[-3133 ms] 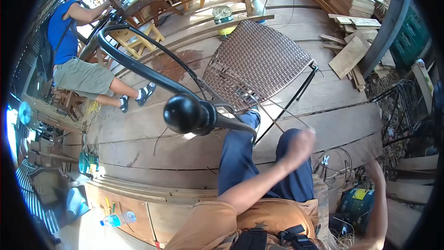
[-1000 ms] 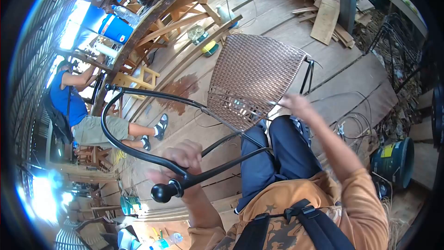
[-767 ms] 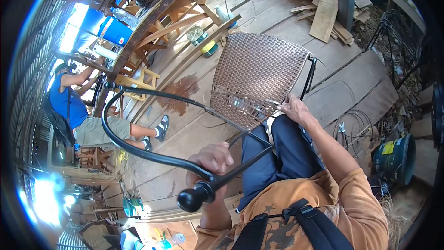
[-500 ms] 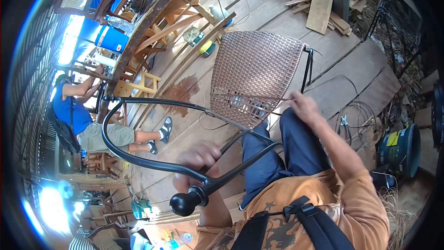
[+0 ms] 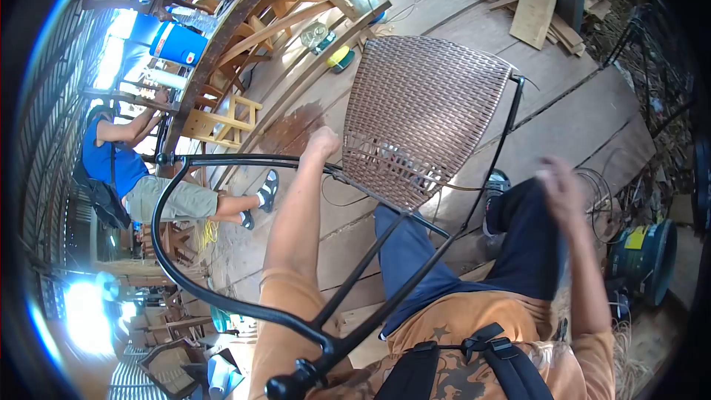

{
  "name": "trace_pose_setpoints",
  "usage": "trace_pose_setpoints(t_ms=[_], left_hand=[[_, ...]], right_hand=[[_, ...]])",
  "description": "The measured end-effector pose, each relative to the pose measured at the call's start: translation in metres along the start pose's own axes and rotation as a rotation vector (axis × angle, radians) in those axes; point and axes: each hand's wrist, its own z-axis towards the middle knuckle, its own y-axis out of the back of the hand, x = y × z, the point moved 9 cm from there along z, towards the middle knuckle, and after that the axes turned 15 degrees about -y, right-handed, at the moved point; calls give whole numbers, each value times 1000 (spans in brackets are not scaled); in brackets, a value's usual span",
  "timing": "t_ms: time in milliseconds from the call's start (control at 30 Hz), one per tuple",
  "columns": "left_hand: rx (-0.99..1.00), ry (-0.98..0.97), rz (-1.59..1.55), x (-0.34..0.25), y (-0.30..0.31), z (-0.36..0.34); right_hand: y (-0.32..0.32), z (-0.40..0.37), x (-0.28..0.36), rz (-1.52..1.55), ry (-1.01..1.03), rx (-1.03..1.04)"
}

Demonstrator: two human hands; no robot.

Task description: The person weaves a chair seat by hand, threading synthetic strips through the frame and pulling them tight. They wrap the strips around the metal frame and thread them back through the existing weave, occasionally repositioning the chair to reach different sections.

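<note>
A black metal chair frame (image 5: 222, 304) lies across my lap, with a brown woven seat (image 5: 422, 96) beyond my knees. The weave near the seat's lower edge has open gaps. My left hand (image 5: 324, 143) is closed at the seat's left edge, above the frame's curved bar; what its fingers hold is hidden. To the right of the seat, my right hand (image 5: 559, 187) is raised over my knee, smeared by motion, its fingers unclear. A thin brown strand (image 5: 463, 188) comes out of the weave on the right side.
At the left a person in blue (image 5: 115, 159) stands by a wooden bench with a blue cooler (image 5: 178, 44). Wood offcuts (image 5: 535, 7) are piled at the top right. Loops of cane (image 5: 592, 185) and a dark green bucket (image 5: 643, 261) lie to the right.
My left hand has moved from the lower frame up to the seat's left edge. My right hand has moved away to the right. Seat and frame have shifted slightly.
</note>
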Motion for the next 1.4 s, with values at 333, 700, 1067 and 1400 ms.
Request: trace_pose_setpoints(t_ms=[333, 700, 1067, 1400], left_hand=[[382, 295, -705, 59, -106, 15], [378, 366, -931, 30, -83, -4], [344, 303, -781, 33, -73, -6], [342, 229, -763, 36, -79, 4]], right_hand=[[-182, -18, 8, -157, -183, 945], [-202, -21, 12, 101, 72, 679], [-184, -11, 202, 524, 651, 838], [-227, -34, 130, 692, 153, 961]])
